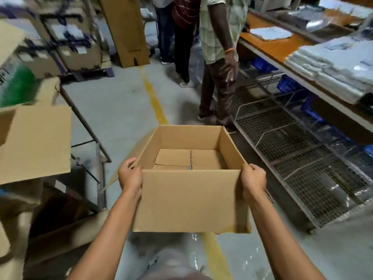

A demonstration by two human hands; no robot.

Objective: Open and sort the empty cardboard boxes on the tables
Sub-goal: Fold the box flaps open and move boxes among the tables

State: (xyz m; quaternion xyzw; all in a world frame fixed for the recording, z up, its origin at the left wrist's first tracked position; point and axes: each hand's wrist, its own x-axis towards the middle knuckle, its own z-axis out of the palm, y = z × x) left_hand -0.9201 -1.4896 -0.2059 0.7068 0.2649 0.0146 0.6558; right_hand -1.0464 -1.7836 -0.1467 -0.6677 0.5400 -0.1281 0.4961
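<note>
1. Box [189,199]: plain brown cardboard, top open, held in the air over the floor, at about waist height in front of the person. Inside, the bottom flaps lie folded shut, with a dark seam strip down the middle.
2. Left hand [130,175]: at the box's near left corner, fingers curled round the wall edge, gripping it. A loose flap hangs outward just beyond this hand.
3. Right hand [253,178]: at the box's near right corner, fingers wrapped round the edge, gripping likewise.
4. Yellow line [155,102]: painted on the floor, runs under the box and on past its far side.
5. Second box [38,142]: left of the box, well apart, open, on a metal-framed stand.
6. Bystander [220,57]: stands beyond the box's far right corner, one arm hanging down.
7. Wire racks [302,158]: right of the box, low on the floor.
8. Table [278,47]: beyond the racks, right of the box, carries stacked clear-bagged goods [333,63].
</note>
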